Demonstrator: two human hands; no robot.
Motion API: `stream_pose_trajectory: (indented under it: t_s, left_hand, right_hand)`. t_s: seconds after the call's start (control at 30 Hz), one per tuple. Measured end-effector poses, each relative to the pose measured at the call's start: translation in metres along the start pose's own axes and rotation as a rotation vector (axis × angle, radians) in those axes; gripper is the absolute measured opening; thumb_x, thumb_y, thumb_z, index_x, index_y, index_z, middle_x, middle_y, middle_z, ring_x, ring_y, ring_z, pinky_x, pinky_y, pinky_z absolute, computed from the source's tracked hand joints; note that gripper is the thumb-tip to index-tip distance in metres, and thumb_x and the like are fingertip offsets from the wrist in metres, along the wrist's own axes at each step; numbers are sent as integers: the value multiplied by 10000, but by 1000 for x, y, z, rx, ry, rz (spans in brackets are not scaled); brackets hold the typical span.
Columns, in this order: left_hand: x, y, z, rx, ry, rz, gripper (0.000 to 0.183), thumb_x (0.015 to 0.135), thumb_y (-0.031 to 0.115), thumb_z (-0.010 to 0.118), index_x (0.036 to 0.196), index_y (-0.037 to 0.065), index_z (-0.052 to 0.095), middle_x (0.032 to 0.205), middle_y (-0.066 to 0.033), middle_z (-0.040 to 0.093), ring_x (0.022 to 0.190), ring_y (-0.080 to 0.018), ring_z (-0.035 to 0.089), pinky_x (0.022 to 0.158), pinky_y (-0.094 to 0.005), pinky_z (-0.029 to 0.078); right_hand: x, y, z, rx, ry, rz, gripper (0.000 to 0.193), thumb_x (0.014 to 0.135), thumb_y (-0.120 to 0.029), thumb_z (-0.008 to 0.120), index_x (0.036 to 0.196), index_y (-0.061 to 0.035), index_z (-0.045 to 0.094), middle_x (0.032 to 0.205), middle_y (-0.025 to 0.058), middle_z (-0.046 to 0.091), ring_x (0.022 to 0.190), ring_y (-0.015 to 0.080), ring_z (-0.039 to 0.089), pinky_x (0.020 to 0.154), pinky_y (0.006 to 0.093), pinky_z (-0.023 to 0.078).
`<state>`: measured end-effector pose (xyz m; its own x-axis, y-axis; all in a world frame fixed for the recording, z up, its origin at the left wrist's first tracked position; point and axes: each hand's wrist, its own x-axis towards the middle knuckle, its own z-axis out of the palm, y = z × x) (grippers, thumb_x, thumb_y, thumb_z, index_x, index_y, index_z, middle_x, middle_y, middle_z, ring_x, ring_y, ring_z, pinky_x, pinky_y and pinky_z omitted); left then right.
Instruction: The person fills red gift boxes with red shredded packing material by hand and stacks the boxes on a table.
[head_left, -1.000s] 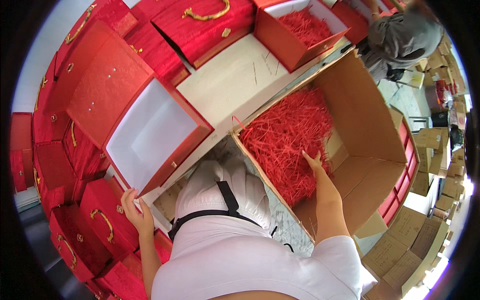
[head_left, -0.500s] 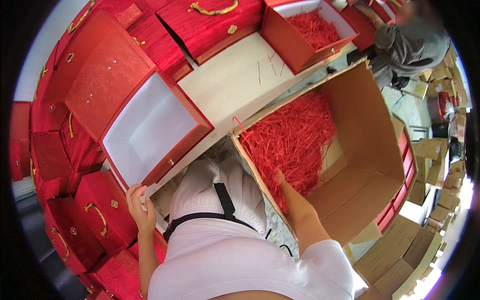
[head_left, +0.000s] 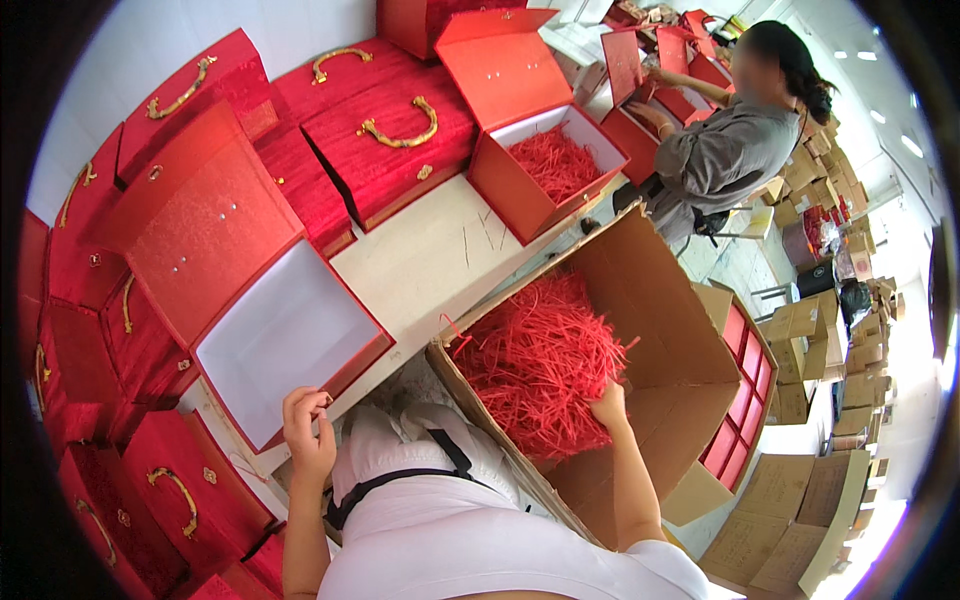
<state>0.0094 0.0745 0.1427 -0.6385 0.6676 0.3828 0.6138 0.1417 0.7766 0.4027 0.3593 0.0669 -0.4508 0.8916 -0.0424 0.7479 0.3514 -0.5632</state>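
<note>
My right hand (head_left: 607,408) is closed on the edge of a large tangled clump of red shredded paper (head_left: 535,365), its fingertips buried in the strands. The clump sits in the left part of a big open cardboard carton (head_left: 665,345) to my right. My left hand (head_left: 308,430) is raised beside the near right corner of an open red gift box (head_left: 275,330) with a bare white lining. The left fingers are curled toward the thumb; whatever lies between them, if anything, is too small to make out. The gift box's lid (head_left: 205,220) leans back, opened.
A second open red box (head_left: 550,165) holding red shred stands farther along the pale table (head_left: 400,270). Red cases with gold handles (head_left: 400,130) crowd the back and left. A co-worker (head_left: 735,140) handles red boxes at the far right. Cardboard boxes (head_left: 790,510) stack along the right.
My right hand has moved away from me along the carton and the shred is bunched higher around it. My left fingers have curled in. The view has tilted up, showing more of the co-worker.
</note>
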Motion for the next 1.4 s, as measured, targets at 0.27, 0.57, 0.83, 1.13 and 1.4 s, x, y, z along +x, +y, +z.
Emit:
stream_pose_trajectory:
  t_s: [0.27, 0.57, 0.83, 1.13, 1.4]
  left_hand:
    - [4, 2, -1, -28, 0, -17, 256, 740, -117, 464, 956, -5, 545, 1032, -158, 498, 745, -189, 549, 643, -272, 471]
    - [4, -1, 0, -22, -7, -28, 249, 749, -104, 470, 962, -3, 548, 1044, -161, 493, 733, -202, 566, 650, -279, 481]
    - [4, -2, -4, -28, 7, -32, 239, 766, -102, 446, 966, 2, 527, 1033, -148, 486, 742, -185, 547, 677, -283, 472]
    - [6, -3, -4, -43, -7, -16, 220, 788, -95, 462, 975, -7, 536, 1033, -147, 491, 746, -180, 573, 641, -274, 492]
    - [2, -8, -4, -58, -18, -71, 195, 797, -69, 456, 967, -10, 533, 1038, -139, 493, 754, -183, 558, 681, -276, 472]
  right_hand:
    - [2, -62, -69, -552, 96, 75, 195, 588, -69, 642, 738, -27, 526, 718, 186, 578, 708, 366, 584, 606, 433, 467]
    - [21, -80, -63, -546, 70, -38, 301, 582, 35, 576, 875, -34, 566, 884, 141, 565, 758, 351, 581, 627, 432, 471]
    - [23, -116, -76, -544, 77, -88, 433, 573, 19, 618, 992, -62, 547, 856, 124, 566, 748, 340, 585, 621, 420, 478]
    - [24, -119, -88, -521, 106, -154, 469, 579, -5, 651, 1030, -95, 561, 861, 105, 565, 761, 320, 589, 610, 400, 480]
    - [27, -126, -98, -437, 159, -161, 506, 621, 13, 615, 1105, -99, 518, 968, 108, 571, 837, 327, 575, 660, 393, 475]
